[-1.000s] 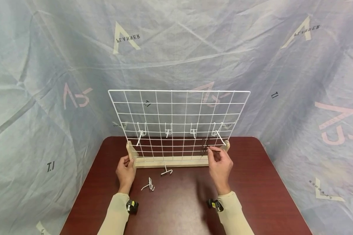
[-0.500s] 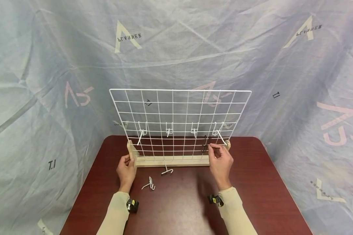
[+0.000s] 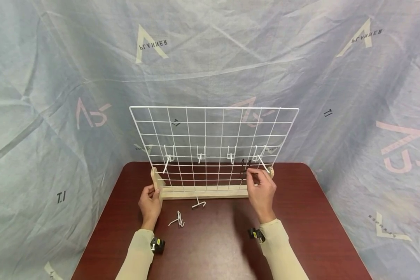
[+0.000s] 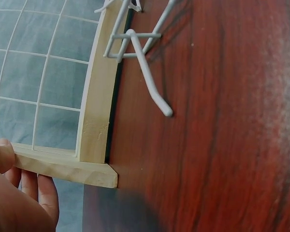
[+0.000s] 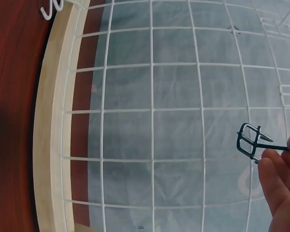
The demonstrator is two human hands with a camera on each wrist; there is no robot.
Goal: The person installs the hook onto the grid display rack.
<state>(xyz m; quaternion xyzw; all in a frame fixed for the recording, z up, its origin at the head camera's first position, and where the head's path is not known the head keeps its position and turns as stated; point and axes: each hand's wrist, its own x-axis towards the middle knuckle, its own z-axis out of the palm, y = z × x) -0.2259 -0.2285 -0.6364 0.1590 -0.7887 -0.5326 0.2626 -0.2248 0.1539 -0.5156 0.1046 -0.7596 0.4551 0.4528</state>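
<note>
Gridwall hook (image 5: pixel 255 143), black, looks light, stiff; right hand (image 3: pixel 261 194) pinches prong (image 5: pixel 273 146), likely best hold; left hand (image 3: pixel 149 206) grips wooden stand (image 3: pixel 210 195).

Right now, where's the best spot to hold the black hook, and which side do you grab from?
I'd pinch the black hook by its stem, from the person's right, as the right hand does. The stem pokes out alone that way, while the boxy end has prongs fingers might catch on.
</note>
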